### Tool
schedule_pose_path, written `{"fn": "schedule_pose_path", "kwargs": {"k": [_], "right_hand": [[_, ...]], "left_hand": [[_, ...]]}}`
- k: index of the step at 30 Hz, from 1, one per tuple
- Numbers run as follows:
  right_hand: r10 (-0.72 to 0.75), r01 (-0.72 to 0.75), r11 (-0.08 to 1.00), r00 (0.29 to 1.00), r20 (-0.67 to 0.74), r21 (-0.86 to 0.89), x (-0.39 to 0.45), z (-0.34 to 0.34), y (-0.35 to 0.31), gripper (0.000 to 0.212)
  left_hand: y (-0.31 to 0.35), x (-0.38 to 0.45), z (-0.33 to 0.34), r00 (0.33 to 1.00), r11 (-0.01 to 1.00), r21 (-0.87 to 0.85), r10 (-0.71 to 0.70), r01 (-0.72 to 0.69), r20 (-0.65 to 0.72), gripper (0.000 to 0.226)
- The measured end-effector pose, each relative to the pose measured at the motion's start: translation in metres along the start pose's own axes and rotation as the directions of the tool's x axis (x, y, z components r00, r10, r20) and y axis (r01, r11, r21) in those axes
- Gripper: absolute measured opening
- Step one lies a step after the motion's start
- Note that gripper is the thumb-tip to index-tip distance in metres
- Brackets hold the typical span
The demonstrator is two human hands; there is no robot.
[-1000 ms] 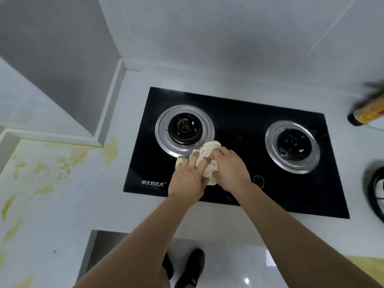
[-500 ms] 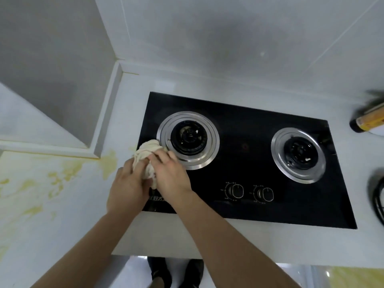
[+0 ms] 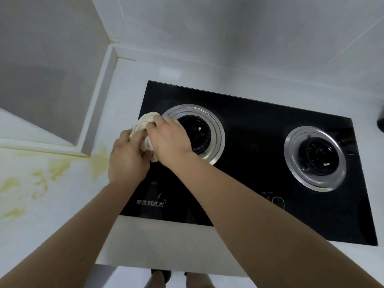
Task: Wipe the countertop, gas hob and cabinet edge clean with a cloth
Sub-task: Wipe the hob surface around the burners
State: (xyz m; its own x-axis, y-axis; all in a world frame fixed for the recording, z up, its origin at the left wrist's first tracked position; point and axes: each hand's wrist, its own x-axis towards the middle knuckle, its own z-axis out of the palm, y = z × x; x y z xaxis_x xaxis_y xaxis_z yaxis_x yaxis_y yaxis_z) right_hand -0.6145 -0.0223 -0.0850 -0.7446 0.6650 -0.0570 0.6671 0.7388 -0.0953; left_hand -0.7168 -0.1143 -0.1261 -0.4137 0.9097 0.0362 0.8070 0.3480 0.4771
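Observation:
A black glass gas hob (image 3: 259, 146) with two steel-ringed burners is set into the white countertop (image 3: 128, 84). A crumpled cream cloth (image 3: 143, 125) lies on the hob's left edge, just left of the left burner (image 3: 197, 132). My left hand (image 3: 126, 156) grips the cloth from the near left side. My right hand (image 3: 168, 140) holds it from the right, partly covering the left burner ring. Most of the cloth is hidden under both hands.
The right burner (image 3: 316, 157) sits at the hob's right. A control knob (image 3: 277, 202) shows near the front. Yellow stains (image 3: 41, 175) mark the counter at left, beside a raised white ledge (image 3: 97, 104). A dark object (image 3: 381, 123) pokes in at the right edge.
Both hands and the cloth have moved from the hob's front middle to the left of the left burner, then farther back along the hob's left edge.

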Motion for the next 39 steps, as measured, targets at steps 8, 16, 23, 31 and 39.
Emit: {"fn": "schedule_pose_path", "kwargs": {"k": [8, 16, 23, 31, 39], "right_hand": [[0.048, -0.046, 0.998, 0.997, -0.063, 0.040, 0.055, -0.005, 0.048, 0.041], [0.310, -0.323, 0.914, 0.946, 0.089, 0.245, 0.048, -0.021, 0.147, 0.048], [0.504, -0.503, 0.814, 0.860, 0.078, 0.291, -0.029, -0.003, 0.189, 0.054], [0.634, -0.640, 0.745, 0.767, 0.096, 0.188, -0.102, 0.002, 0.149, 0.061], [0.541, -0.589, 0.806, 0.773, 0.331, 0.059, -0.145, -0.019, 0.105, 0.050]], "left_hand": [[0.015, 0.080, 0.005, 0.999, 1.000, 0.005, 0.006, -0.006, 0.032, 0.049], [0.092, 0.165, 0.034, 0.895, 0.979, -0.006, 0.191, -0.206, 0.404, 0.056], [0.170, 0.156, 0.059, 0.742, 0.884, 0.035, 0.370, -0.467, 0.560, 0.052], [0.176, 0.077, 0.057, 0.654, 0.641, 0.239, 0.553, -0.730, 0.516, 0.044], [0.125, -0.008, 0.044, 0.572, 0.573, 0.161, 0.669, -0.803, 0.475, 0.058]]}}
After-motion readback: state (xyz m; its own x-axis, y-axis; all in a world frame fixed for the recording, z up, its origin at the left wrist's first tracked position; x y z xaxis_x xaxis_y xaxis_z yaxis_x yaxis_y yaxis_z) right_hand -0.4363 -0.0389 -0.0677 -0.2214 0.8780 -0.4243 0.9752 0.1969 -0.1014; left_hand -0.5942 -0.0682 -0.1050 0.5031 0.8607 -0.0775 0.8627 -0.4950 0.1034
